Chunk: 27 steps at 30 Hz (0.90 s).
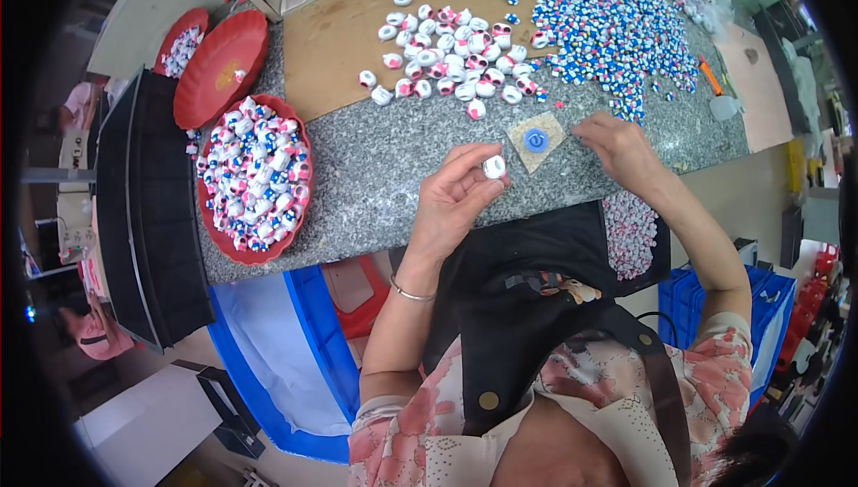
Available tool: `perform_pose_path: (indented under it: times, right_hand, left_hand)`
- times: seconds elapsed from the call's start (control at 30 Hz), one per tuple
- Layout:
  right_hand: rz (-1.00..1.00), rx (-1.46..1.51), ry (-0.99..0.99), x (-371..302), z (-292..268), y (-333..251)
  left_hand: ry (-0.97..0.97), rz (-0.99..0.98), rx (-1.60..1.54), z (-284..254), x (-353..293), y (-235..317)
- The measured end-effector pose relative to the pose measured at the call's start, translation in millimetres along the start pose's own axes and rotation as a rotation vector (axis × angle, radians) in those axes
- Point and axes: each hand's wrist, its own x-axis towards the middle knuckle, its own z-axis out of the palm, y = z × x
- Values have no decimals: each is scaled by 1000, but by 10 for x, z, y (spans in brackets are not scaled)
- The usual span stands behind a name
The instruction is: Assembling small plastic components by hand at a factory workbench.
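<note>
Between the thumb and fingers of my left hand [454, 194] is a small white plastic piece [494, 167] with a round opening or ring on its face. My right hand [617, 149] hovers over the granite tabletop, its fingertips pinched together; whether something tiny sits in them cannot be made out. Between the two hands lies a tan pad [547, 158] bearing a round blue dish-like cap [535, 140]. Just beyond, a loose heap of white pieces with pink and dark parts [456, 62] spreads over a sheet of brown cardboard [331, 49].
Far right, a large pile of tiny blue, white and pink parts [608, 22] covers the table. At left stand a full red tray [307, 197] and a nearly bare red tray [192, 103]. An orange-handled tool [710, 76] lies far right; a blue crate [308, 344] stands below the table edge.
</note>
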Motion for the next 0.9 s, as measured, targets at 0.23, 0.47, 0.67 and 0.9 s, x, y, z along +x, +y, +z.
perform_pose_path:
  times: [0.23,0.47,0.67,0.9]
  right_hand:
    - [29,-66,-89,82,-115,-7]
    - [-126,41,-91,285,-58,-428]
    - [-258,-258,-186,499,49,-494]
    - [-211,-100,-135,462,38,-409]
  left_hand:
    - [39,-44,5,-29,-95,-63]
    - [80,-95,38,-84,-131,-65]
    - [125,-17,115,-13,-70,9]
    - [210,147,424,7,-62,-176]
